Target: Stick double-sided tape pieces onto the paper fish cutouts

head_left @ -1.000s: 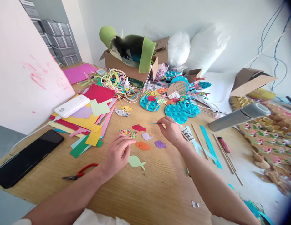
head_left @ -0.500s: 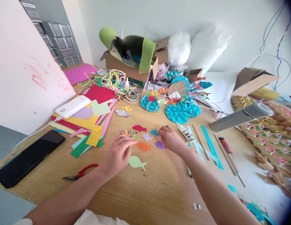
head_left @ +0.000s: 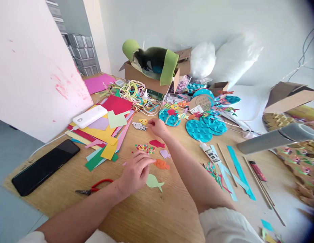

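My left hand (head_left: pixel 135 173) rests at the left edge of an orange paper fish (head_left: pixel 161 164), its fingers bent together; what they pinch, if anything, is too small to tell. My right hand (head_left: pixel 157 127) reaches farther back, fingers closed beside a small yellow fish (head_left: pixel 143 122) and a silvery fish (head_left: pixel 139 126). Between the hands lie a red fish (head_left: pixel 157 143), a lilac fish (head_left: pixel 165 154) and a pile of tiny coloured paper bits (head_left: pixel 145 147). A pale green fish (head_left: pixel 154 182) is just right of my left hand.
Red-handled scissors (head_left: pixel 95 187), a black phone (head_left: pixel 45 167) and stacked coloured paper (head_left: pixel 118 104) with a white power bank (head_left: pixel 89 116) lie left. Blue scalloped discs (head_left: pixel 199 130), a glue bottle (head_left: pixel 209 152), sticks and a grey flask (head_left: pixel 276 138) are right.
My right hand has moved from the blue and purple fish back and left to the yellow fish. My left hand stays by the orange fish. The whole view has shifted right.
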A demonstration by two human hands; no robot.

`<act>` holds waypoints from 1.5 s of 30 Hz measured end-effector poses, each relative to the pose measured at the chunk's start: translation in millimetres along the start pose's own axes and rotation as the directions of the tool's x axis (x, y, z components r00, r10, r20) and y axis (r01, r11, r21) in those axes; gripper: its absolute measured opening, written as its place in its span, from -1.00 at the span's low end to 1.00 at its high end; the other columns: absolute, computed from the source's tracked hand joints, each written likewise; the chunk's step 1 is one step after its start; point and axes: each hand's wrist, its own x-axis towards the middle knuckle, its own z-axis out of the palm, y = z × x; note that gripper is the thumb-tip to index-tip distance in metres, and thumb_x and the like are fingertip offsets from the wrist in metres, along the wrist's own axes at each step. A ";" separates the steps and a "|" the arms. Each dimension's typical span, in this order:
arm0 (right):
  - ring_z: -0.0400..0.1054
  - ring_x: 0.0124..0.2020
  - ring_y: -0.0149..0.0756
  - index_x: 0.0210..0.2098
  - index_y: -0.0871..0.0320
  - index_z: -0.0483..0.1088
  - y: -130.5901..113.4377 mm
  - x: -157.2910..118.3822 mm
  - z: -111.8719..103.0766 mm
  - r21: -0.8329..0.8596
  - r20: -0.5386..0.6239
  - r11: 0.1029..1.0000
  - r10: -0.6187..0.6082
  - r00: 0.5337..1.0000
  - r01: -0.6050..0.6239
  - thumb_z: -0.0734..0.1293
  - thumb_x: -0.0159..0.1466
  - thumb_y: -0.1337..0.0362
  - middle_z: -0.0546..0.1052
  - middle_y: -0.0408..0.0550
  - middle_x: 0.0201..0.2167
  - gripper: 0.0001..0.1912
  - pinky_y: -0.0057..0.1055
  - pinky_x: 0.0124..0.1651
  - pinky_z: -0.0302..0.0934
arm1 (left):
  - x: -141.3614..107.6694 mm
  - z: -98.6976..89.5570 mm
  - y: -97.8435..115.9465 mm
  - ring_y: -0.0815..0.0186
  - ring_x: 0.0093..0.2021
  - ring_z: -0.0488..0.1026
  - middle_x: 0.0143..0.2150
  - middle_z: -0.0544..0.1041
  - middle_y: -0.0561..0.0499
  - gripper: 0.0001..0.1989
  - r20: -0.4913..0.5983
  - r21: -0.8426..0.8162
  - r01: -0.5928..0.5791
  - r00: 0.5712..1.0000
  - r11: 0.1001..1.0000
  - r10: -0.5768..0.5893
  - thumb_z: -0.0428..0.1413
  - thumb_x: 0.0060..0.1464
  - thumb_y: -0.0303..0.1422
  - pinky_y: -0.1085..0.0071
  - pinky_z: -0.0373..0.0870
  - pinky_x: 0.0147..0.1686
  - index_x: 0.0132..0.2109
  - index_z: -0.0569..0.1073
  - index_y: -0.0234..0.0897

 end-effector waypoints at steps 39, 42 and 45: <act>0.32 -0.37 -0.35 -0.35 0.18 0.36 11.2 -56.4 -47.1 0.111 -0.152 0.992 0.073 0.986 -0.056 0.28 0.19 0.38 0.48 -0.13 -0.41 -0.97 -0.43 -0.32 0.17 | -3.7 -0.1 -1.9 0.25 -0.17 0.42 -0.26 0.53 -0.08 -0.65 0.075 0.034 -0.030 0.997 0.999 0.027 -0.04 0.03 -0.70 0.24 0.47 -0.14 -0.12 0.47 -0.32; 0.28 -0.28 -0.27 -0.41 0.14 0.31 27.7 -134.1 -57.7 -0.007 -0.415 0.991 -0.128 0.901 0.137 0.28 0.20 0.41 0.45 -0.09 -0.41 -0.93 -0.35 -0.21 0.17 | -5.4 1.0 -2.1 0.25 -0.18 0.43 -0.27 0.53 -0.07 -0.64 0.107 0.042 -0.051 0.993 0.998 0.046 -0.05 0.01 -0.71 0.22 0.48 -0.12 -0.14 0.47 -0.31; 0.25 -0.24 -0.22 -0.33 0.14 0.31 39.4 -209.1 -52.5 -0.212 -0.455 0.952 -0.297 0.840 0.222 0.22 0.28 0.44 0.45 -0.02 -0.33 -0.90 -0.28 -0.16 0.17 | -5.7 1.9 -1.6 0.25 -0.18 0.44 -0.27 0.54 -0.06 -0.63 0.129 0.055 -0.075 0.989 0.996 0.067 -0.05 0.00 -0.72 0.23 0.48 -0.15 -0.13 0.47 -0.31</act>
